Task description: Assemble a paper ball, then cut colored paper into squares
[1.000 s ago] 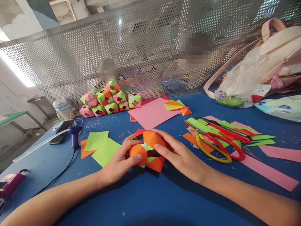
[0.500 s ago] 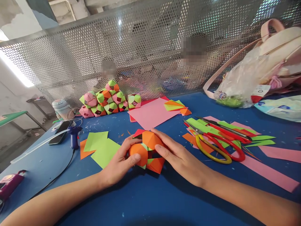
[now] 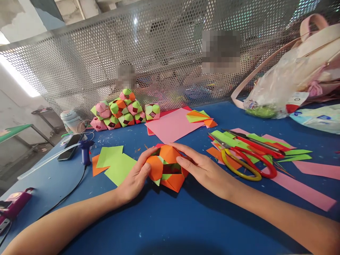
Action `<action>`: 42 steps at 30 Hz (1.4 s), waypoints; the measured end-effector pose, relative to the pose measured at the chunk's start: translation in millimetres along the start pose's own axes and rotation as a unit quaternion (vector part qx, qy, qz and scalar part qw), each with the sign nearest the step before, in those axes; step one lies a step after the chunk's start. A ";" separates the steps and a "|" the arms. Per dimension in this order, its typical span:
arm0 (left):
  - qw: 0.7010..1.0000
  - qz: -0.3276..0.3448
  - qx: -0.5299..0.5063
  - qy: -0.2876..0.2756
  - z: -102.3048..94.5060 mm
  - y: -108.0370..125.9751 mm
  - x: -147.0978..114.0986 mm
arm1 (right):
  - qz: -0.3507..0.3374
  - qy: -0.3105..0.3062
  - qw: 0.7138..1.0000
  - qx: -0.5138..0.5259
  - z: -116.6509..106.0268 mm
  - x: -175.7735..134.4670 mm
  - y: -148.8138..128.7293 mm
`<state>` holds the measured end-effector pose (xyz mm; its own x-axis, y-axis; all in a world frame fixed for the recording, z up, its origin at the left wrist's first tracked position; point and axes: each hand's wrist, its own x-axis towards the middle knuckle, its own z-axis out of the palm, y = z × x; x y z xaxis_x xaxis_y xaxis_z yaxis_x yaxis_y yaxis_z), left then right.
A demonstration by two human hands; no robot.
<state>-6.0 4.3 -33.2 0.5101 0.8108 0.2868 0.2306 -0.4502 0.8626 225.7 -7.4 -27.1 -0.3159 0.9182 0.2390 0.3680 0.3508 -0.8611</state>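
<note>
Both grips, left hand [image 3: 135,177], right hand [image 3: 204,170], clasp paper ball [image 3: 166,168].

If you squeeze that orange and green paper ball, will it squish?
Probably yes. The paper ball is folded from thin sheets with open gaps, so it likely crushes easily and weighs little. Its flat facets should keep it from rolling far. The left hand and right hand cup it from both sides.
</note>
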 end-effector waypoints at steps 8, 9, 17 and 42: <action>0.999 0.001 0.030 0.034 4.3 -5.5 1.3 | 0.005 0.002 1.000 0.009 -0.4 2.5 -3.1; 0.999 -0.002 0.030 0.039 5.1 -5.2 2.2 | 0.007 -0.001 1.000 0.009 -0.3 2.7 -3.3; 0.992 -0.106 -0.035 0.061 8.6 10.2 7.0 | 0.020 -0.014 0.999 0.029 -0.1 2.7 1.8; 0.986 -0.147 -0.023 0.070 6.1 24.0 7.2 | 0.011 0.006 0.997 -0.072 14.3 -8.5 -0.1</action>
<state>8.2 -2.9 -12.9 0.3063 0.9491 0.0730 0.3128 -0.1727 0.9340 215.9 -17.8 -35.5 -0.2960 0.9279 0.2265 0.4969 0.3521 -0.7931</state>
